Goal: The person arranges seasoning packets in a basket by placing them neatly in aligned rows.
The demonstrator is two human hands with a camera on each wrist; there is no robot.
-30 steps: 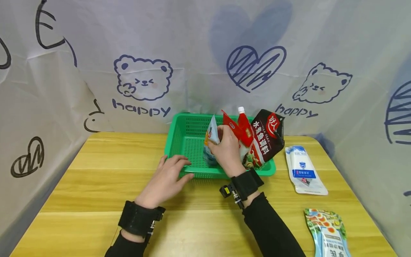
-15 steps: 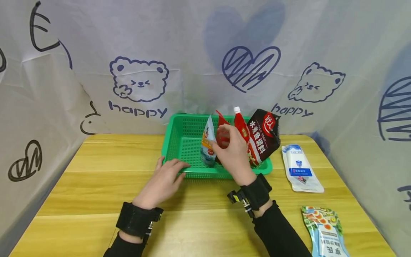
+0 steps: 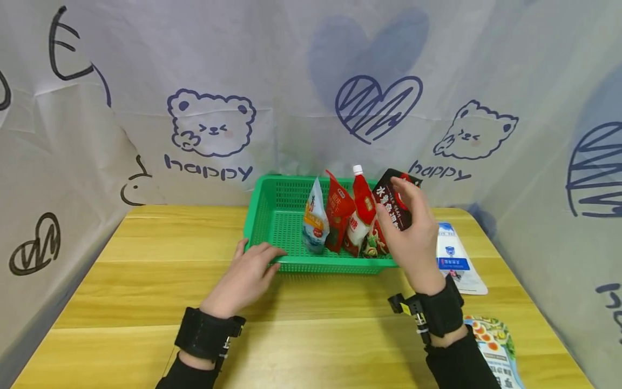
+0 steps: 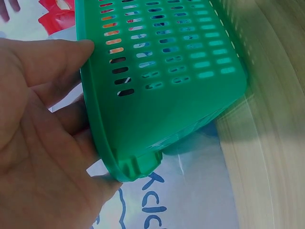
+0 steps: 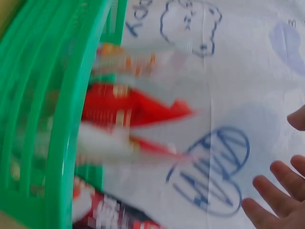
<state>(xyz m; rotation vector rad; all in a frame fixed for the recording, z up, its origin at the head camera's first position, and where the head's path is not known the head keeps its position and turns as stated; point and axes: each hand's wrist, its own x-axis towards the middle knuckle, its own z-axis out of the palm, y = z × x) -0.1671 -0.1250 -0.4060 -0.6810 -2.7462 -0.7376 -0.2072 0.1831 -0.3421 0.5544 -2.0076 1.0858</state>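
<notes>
My left hand (image 3: 245, 283) holds the near left corner of the green plastic basket (image 3: 335, 265), fingers over the rim; in the left wrist view the thumb lies against the rim (image 4: 93, 95). My right hand (image 3: 413, 237) is above the basket's right end, fingers spread and thumb apart, with nothing between them. It partly hides a black seasoning bag (image 3: 389, 200). Upright in the basket stand a light blue pouch (image 3: 316, 221), a red pouch (image 3: 337, 210) and a red-and-white pouch with a white cap (image 3: 362, 216). The right wrist view is blurred.
On the wooden table (image 3: 121, 302), a white-and-blue packet (image 3: 454, 265) lies right of the basket, partly behind my right hand. A colourful pouch (image 3: 495, 346) lies nearer, partly covered by the right forearm. A white printed cloth (image 3: 291, 81) hangs behind the table.
My right hand has let go of the light blue pouch, now upright in the basket, and moved right over the black bag. The left hand stays on the basket's corner.
</notes>
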